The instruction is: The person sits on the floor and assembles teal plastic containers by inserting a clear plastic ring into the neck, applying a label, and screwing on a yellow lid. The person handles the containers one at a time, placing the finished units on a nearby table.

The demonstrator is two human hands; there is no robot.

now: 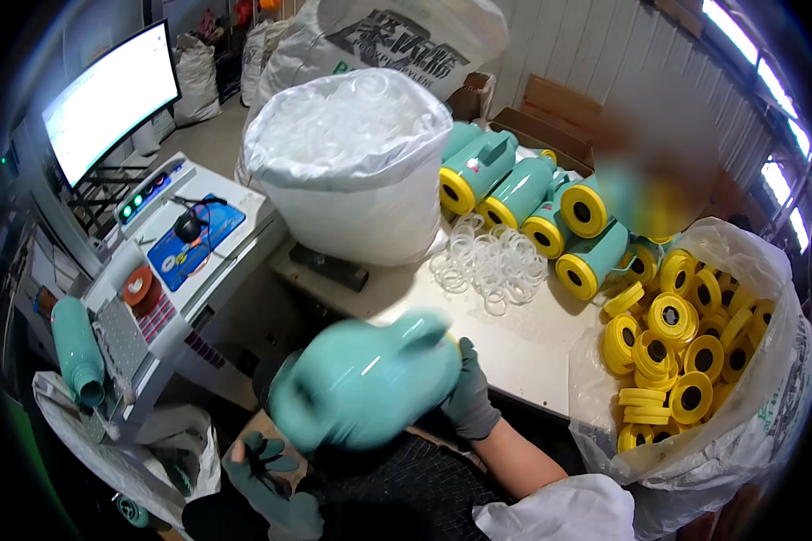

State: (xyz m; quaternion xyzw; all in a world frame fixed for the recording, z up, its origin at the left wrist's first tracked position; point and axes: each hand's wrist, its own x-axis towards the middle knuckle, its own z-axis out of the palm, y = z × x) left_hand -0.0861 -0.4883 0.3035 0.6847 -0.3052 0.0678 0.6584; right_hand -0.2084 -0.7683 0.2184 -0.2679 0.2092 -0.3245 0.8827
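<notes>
A teal jug-like shell [365, 383] with a side handle is tilted over my lap, smeared by motion. My right hand [472, 397], in a grey glove, is closed round its right end, where a sliver of yellow shows. The other end, with a dark opening, points left. My left hand [269, 478], also gloved, is below and left of the shell. Its fingers are apart and nothing is in them; one fingertip is bare.
Teal shells with yellow bases [514, 194] lie stacked at the table's back. Clear rings [487, 261] are piled before them. A white sack [347, 203] holds more rings; a bag [595, 442] at right holds yellow caps. A teal bottle [74, 347] and a monitor [113, 99] are at left.
</notes>
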